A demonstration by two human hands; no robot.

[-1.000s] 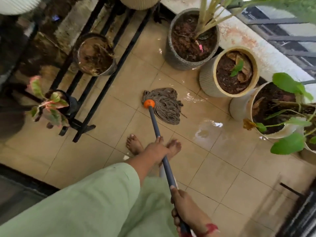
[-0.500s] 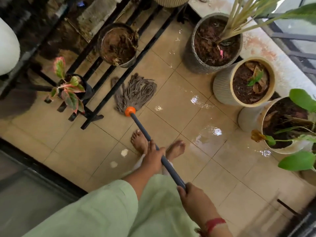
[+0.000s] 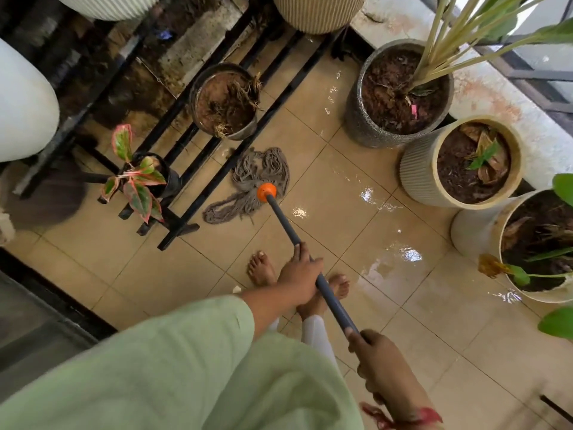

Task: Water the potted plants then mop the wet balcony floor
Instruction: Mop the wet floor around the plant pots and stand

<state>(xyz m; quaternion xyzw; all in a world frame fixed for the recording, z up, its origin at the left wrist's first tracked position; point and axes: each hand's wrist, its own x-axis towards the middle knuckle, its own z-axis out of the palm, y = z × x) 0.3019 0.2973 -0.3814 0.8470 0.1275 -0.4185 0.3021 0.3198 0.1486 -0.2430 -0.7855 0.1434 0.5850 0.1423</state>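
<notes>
A grey string mop head [image 3: 248,184] with an orange collar [image 3: 266,192] lies on the beige tiled floor [image 3: 335,193], partly under the black metal plant stand [image 3: 198,169]. Its blue-grey handle [image 3: 286,223] slants down to the right. My left hand [image 3: 300,274] grips the handle at mid-length. My right hand [image 3: 376,364] grips it lower, near the end. Puddles [image 3: 393,259] shine on the tiles toward the pots on the right. My bare feet [image 3: 262,270] stand just behind the mop.
Potted plants line the right edge: a grey pot [image 3: 400,94], a ribbed cream pot [image 3: 462,162], a white pot [image 3: 527,243]. The stand holds a pot of dry roots [image 3: 228,102] and a small red-leaved plant [image 3: 136,178]. A dark door track [image 3: 46,293] runs at left.
The mop head swept from the middle of the floor to the left, up against the plant stand, and has since slid a little back to the right. Both hands keep their grip on the handle.
</notes>
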